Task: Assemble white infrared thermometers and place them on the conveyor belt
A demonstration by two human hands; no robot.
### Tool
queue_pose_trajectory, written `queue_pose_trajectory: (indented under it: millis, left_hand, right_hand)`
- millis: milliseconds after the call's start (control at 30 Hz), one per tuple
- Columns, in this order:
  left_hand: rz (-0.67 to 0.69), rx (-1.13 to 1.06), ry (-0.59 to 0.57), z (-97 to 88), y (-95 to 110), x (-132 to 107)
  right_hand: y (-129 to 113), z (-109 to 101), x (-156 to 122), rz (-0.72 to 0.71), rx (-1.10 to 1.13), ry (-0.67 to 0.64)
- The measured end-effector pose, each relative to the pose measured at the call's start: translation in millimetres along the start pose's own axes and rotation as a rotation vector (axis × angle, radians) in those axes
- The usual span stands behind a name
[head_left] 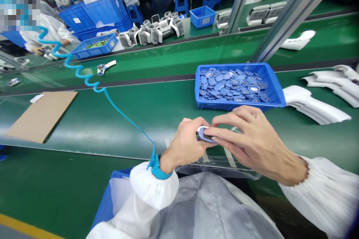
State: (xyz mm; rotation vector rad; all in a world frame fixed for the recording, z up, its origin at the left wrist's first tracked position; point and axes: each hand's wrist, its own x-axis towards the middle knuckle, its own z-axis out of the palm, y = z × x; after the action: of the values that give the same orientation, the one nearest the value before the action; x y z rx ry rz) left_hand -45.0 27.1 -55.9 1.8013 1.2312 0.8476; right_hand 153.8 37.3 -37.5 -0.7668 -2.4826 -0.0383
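Above the near edge of the green bench, my left hand (187,140) is closed around a small white-rimmed plastic housing, mostly hidden by the fingers. A blue oval cover (206,137) with a dark middle sits at the housing's open face. Bent over from the right, my right hand (252,140) has its fingertips together on that cover. A blue wrist strap (161,170) with a coiled cord circles my left wrist. Just beyond my hands, a blue tray (238,105) holds many similar blue oval covers.
White curved shells (314,104) lie right of the tray. A cardboard sheet (43,117) is at left. Across the conveyor (157,68), grey-and-white parts (151,31) stand near a blue bin (202,16). A slanted metal post (291,18) rises at right. A co-worker (46,31) sits far left.
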Motion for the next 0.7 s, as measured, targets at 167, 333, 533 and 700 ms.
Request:
queue_pose_trajectory:
  millis: [167,333,533,700]
  left_hand:
    - [-0.003,0.009,-0.011,-0.4,1.2,0.8]
    - [-0.029,-0.006,-0.061,0.3,0.7,0.2]
    - [-0.035,-0.018,-0.037,0.6,0.7,-0.9]
    - [-0.062,-0.059,-0.058,0.0,-0.4,-1.5]
  right_hand:
    - [-1.8,2.0,-1.8,-0.048,-0.060,-0.033]
    - [-1.2,2.9,-6.6,0.025,0.026,0.018]
    - [-2.8,2.6,-4.8,-0.035,-0.060,-0.052]
    - [-1.2,1.6,-6.8,-0.023,-0.012,0.013]
